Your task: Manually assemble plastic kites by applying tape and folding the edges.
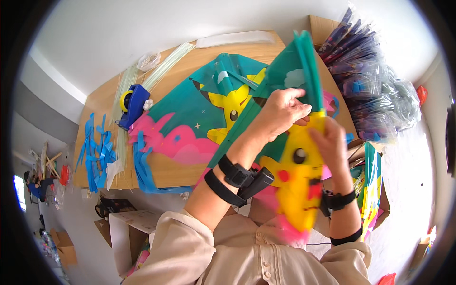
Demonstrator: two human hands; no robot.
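A folded green kite of thin printed fabric, with a yellow cartoon creature and pink on it, hangs in front of me over the table's front right. My left hand is closed, pinching its folded edge between thumb and fingers. Lower down, my right hand is curled round the yellow part of the same kite; motion blurs it. The kite's lower end is blurred too and hangs toward my lap. Beneath my left forearm, a similar printed kite sheet lies spread on the table. Black straps circle both my wrists.
The wooden table bears a blue tape dispenser, blue ribbon strips, thin pale rods and a small clear bag. Plastic-wrapped bundles pile up at the right. Open cardboard boxes stand below.
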